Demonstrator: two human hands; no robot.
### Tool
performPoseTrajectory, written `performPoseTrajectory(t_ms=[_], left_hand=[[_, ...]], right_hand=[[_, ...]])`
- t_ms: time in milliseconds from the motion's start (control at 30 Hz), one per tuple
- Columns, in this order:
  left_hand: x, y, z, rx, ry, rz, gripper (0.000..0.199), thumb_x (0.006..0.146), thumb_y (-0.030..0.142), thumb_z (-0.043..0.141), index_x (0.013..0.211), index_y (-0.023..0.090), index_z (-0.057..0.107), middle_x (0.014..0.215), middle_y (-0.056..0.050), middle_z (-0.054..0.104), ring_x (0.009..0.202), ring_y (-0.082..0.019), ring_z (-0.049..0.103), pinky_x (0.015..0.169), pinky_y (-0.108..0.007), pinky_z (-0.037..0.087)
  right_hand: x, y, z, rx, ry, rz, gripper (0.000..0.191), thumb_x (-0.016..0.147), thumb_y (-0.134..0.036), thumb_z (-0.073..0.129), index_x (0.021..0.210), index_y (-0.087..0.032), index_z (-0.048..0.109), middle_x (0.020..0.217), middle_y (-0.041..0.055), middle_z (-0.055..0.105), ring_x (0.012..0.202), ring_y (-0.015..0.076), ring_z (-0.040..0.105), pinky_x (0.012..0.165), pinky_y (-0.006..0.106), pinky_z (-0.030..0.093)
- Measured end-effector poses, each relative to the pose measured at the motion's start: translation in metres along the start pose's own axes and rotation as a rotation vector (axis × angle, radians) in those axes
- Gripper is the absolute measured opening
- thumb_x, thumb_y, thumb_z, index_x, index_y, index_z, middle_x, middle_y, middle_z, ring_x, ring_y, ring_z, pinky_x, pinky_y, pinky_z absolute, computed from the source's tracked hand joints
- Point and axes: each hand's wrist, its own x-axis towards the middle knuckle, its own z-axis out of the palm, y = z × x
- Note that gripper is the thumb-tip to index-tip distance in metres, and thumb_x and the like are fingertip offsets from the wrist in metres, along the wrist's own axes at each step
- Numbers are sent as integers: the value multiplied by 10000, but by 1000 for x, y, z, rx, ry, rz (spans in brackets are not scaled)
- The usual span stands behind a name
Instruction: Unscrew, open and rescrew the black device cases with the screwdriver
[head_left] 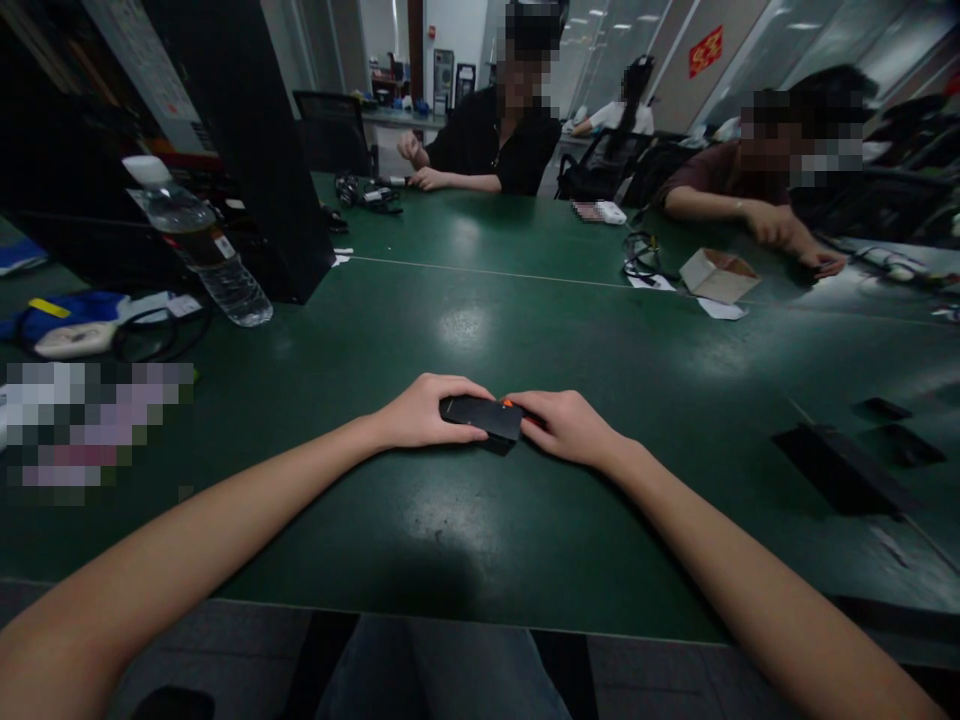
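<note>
A small black rectangular box (484, 418) rests on the green table (442, 530), in front of my body. My left hand (427, 412) is closed around its left end, thumb on the near side and fingers along the far side. At the right end, the fingers of my right hand (566, 420) are bent and pinched together against a small object with orange and red parts (508, 403). Most of that object is hidden by the fingers, so its kind cannot be made out.
A water bottle (217, 265) stands at the left beside a black upright panel (247, 130). Cables and a blue item (82, 310) lie near it. Across the table are a small open carton (718, 275) and co-workers' hands (787, 235). A dark hatch (840, 465) lies at right.
</note>
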Motion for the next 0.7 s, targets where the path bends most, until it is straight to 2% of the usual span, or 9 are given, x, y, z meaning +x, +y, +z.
performPoseTrajectory(t_ms=[133,267,433,700], left_hand=[[0,-1,0,-3,-9,-29,459,798,402,832,1193,187,738,1141,-85,770,1027,-248,714,899,-342,499],[0,-1,0,-19,-10,-31,466,794,396,834,1196,183,736,1136,-85,770,1016,-245,714,897,-341,501],[1,1,0,-7,-10,-35,465,793,389,833,1195,178,733,1138,-87,767,1005,-240,710,895,-338,505],[-1,-1,0,-2,-7,-26,509,802,402,827,1242,178,706,1192,-95,755,1064,-251,707,933,-347,510]], right_hand=[[0,0,2,-6,8,-10,316,991,-241,484,1252,-184,653,1128,94,778,943,223,761,796,324,572],[0,0,6,-42,87,-13,388,990,-226,480,1362,-161,568,1225,129,742,1015,240,743,820,347,575],[1,-1,7,-56,171,4,284,984,-213,490,1235,-168,616,1031,112,731,923,231,709,769,334,549],[3,-2,7,56,156,-8,259,989,-204,483,1202,-174,628,994,98,720,885,209,681,775,322,525]])
